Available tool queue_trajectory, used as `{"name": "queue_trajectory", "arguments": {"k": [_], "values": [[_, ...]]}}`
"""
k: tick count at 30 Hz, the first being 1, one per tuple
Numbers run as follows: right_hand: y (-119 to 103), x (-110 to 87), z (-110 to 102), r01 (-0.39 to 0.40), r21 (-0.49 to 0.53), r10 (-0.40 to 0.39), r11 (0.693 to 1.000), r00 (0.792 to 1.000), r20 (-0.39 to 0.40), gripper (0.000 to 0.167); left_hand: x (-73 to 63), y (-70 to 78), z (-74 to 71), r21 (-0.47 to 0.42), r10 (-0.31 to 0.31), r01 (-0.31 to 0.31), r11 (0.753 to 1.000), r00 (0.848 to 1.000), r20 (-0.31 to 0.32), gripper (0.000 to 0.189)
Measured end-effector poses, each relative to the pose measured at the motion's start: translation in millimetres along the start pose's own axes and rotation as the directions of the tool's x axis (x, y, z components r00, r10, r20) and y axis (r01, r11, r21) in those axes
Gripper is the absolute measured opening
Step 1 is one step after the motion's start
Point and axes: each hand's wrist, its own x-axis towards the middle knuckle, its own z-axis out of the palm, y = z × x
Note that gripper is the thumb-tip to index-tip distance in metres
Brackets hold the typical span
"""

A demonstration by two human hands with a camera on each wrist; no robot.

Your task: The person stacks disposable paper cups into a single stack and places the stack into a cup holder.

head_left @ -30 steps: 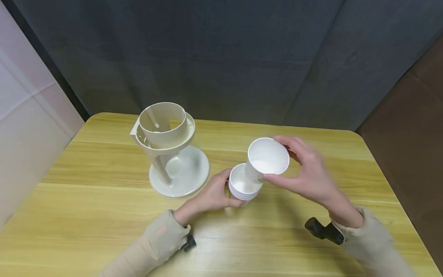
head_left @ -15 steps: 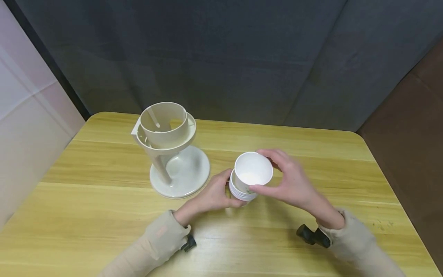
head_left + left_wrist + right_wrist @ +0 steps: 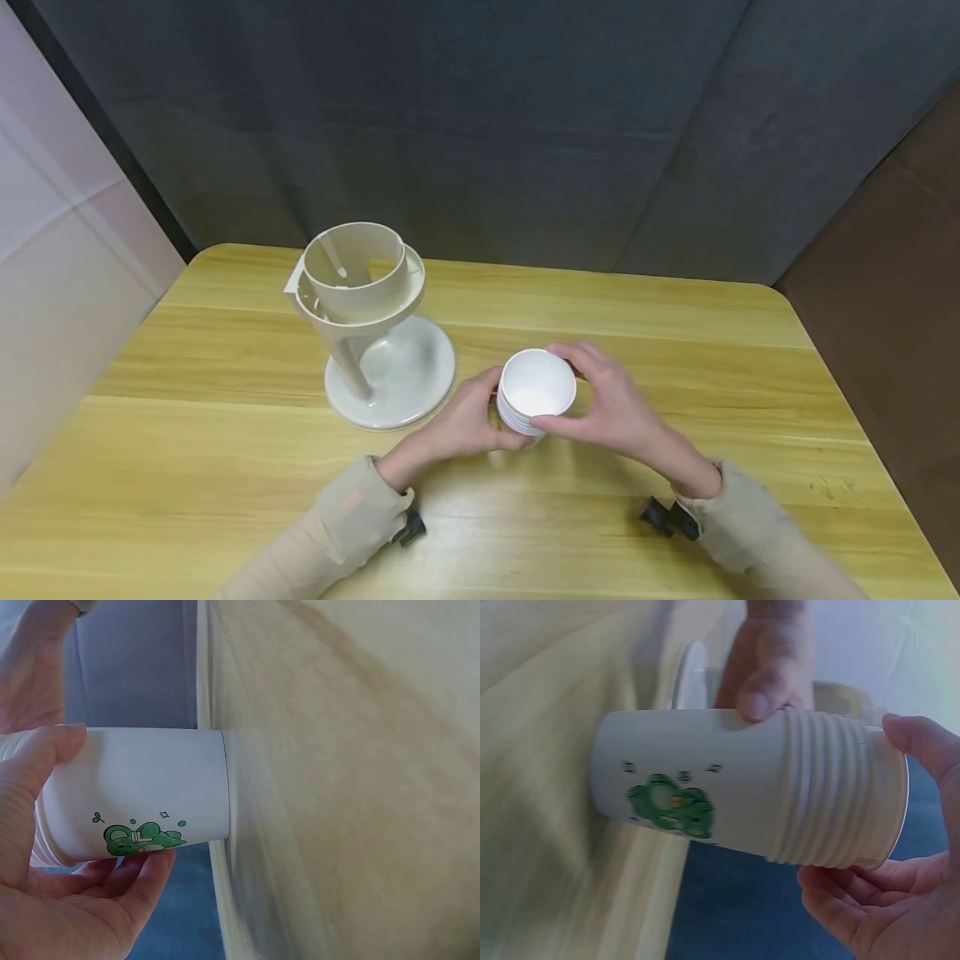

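A stack of white paper cups (image 3: 742, 757) with a green cartoon print stands upright on the wooden table. My left hand (image 3: 471, 419) grips the stack from the left, with thumb and fingers around its sides just under the rims. The top cup (image 3: 537, 385) sits nested in the stack, its rim a little above the several rims beneath. Around that top cup, my right hand (image 3: 613, 410) pinches from the right, thumb in front and fingers behind. In the left wrist view, the green print (image 3: 142, 838) lies just above my left fingertips.
A cream plastic stand (image 3: 360, 312) with an upper ring and a round white base (image 3: 408, 375) stands left of the cups. Dark cloth (image 3: 480, 133) hangs behind the table (image 3: 187, 467). A white panel is at left, a brown one at right.
My right hand has moved left and down, bringing the top cup from above right of the stack into it. My left hand has stayed in place on the stack.
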Motion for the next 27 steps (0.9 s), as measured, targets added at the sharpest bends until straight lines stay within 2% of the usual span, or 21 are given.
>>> {"name": "queue_trajectory", "arguments": {"k": [10,19,27], "values": [[7,-3.4,11,-0.038,0.055,0.037,0.998,0.999,0.016,0.071,-1.0,-0.4,0.1,0.007,0.004,-0.004,1.0,1.0,-0.007,0.07],[8,-3.3,15,-0.026,0.071,0.027,0.997,1.0,-0.008,0.077,-1.7,-0.5,-1.0,0.001,0.027,-0.026,1.0,0.999,-0.02,0.069],[1,6.9,7,-0.009,0.141,0.017,0.99,0.999,-0.051,0.076,4.1,11.9,-14.4,-0.05,0.066,-0.069,0.996,0.996,-0.06,0.07]]}}
